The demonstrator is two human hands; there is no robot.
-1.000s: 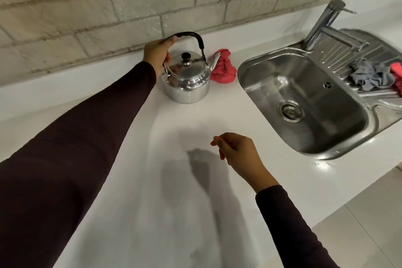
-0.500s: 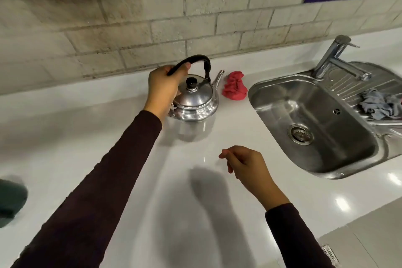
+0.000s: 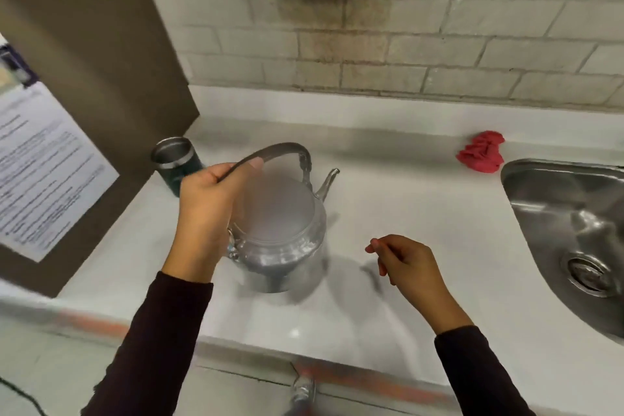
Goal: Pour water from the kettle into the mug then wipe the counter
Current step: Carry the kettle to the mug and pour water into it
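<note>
My left hand grips the dark arched handle of the steel kettle, which is held above the white counter, spout pointing to the far right. The kettle is motion-blurred. A dark green mug with a steel rim stands upright at the far left, just behind my left hand and partly hidden by it. My right hand hovers over the counter right of the kettle, fingers loosely curled, holding nothing. A crumpled red cloth lies at the back right near the sink.
A steel sink with a drain fills the right side. A brown panel with a printed sheet stands on the left, close to the mug. A tiled wall runs behind, with a wall unit at the top.
My left hand has carried the kettle left and toward me, away from the red cloth. The view swung left, so the mug and brown panel appeared. My right hand stayed hovering.
</note>
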